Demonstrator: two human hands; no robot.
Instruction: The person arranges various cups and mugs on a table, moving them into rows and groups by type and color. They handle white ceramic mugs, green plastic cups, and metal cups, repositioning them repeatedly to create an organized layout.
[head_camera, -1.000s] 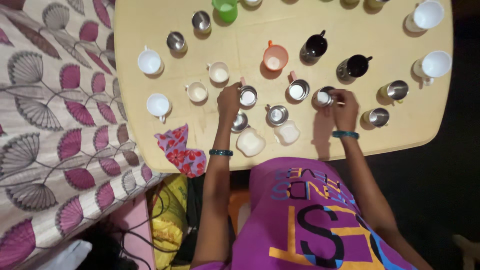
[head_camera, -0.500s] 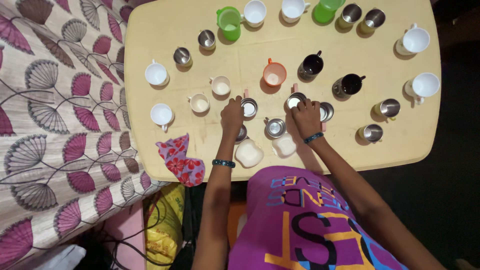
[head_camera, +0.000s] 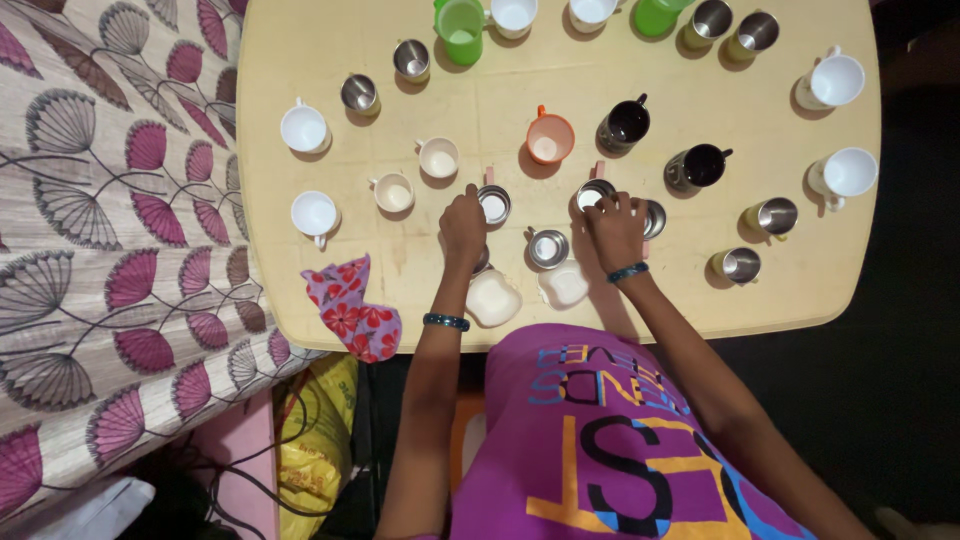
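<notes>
steel cups (head_camera: 493, 204) crowd close here; right hand (head_camera: 617, 227) pinches one (head_camera: 592, 194), left hand (head_camera: 463, 226) rests at another, grip unclear. an elbow bump could spill the milky stuff.

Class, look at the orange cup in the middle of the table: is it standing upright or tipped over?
Upright. The orange cup shows its round open mouth to the overhead camera, with its pale inside bottom visible and its base flat on the table.
</notes>
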